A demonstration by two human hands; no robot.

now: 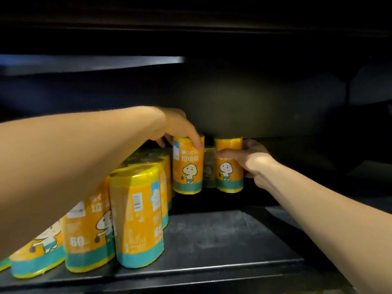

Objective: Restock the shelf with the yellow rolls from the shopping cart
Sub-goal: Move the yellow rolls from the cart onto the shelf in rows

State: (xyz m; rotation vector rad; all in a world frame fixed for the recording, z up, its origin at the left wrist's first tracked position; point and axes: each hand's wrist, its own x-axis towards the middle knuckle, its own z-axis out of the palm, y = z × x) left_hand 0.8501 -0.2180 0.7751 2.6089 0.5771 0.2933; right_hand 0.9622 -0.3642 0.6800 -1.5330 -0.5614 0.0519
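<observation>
Both my arms reach deep into a dark shelf (222, 236). My left hand (180, 126) grips the top of an upright yellow roll (187, 166) with a cartoon label and teal band. To its right, my right hand (250, 158) wraps around the side of another upright yellow roll (229, 166). A third roll (209, 168) stands in shadow between and behind these two. Several more yellow rolls (137, 215) stand in rows at the left front of the shelf, partly hidden by my left forearm.
The black shelf board has bare surface at the middle and right front. A dark back wall (233, 102) closes the shelf, and an upper shelf board (91, 62) hangs overhead. The shopping cart is out of view.
</observation>
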